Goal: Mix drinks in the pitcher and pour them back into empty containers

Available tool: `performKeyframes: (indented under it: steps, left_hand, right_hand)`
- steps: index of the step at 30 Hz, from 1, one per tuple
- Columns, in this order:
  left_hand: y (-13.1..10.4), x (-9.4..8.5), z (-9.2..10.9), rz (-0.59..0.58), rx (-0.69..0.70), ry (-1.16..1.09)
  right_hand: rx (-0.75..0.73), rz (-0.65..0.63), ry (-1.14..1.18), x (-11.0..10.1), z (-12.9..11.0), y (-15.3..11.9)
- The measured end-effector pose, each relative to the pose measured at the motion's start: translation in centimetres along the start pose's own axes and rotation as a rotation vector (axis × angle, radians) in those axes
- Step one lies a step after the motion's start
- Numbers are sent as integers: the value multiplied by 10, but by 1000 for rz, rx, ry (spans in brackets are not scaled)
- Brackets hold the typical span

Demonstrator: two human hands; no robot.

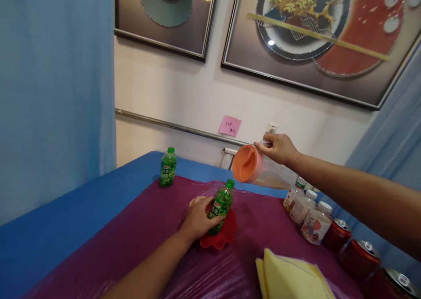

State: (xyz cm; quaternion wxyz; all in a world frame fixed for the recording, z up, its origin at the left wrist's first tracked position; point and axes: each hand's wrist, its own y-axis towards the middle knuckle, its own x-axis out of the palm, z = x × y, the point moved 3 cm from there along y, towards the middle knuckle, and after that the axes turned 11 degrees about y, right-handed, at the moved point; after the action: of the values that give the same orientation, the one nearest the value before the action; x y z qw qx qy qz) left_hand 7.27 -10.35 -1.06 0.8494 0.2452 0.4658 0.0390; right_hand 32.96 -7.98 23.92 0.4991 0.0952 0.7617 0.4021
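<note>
My left hand [199,220] is wrapped round a green-labelled drink bottle [221,209] with its green cap on. The bottle tilts slightly over a red wavy-edged dish [219,242]. In my right hand [279,149] is the handle of a clear plastic pitcher [272,176] with an orange lid [247,164]. The pitcher is held on its side, lid facing left, just above and right of the bottle's cap. Some pale liquid lies along its lower side. Whether any liquid leaves the lid, I cannot tell.
Another green bottle [168,167] stands at the back left. Along the right are several bottles with white caps [316,223] and red cans [359,257]. A folded yellow cloth [292,276] lies in front on the purple sheet [148,242]. Blue curtains [55,93] hang on both sides.
</note>
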Motion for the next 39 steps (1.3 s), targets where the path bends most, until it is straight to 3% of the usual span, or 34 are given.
performKeyframes:
  steps: [39]
  left_hand:
    - [-1,-1,2,-21,-4,-5]
  right_hand:
    - [3,-28,9,-3,-3,-1]
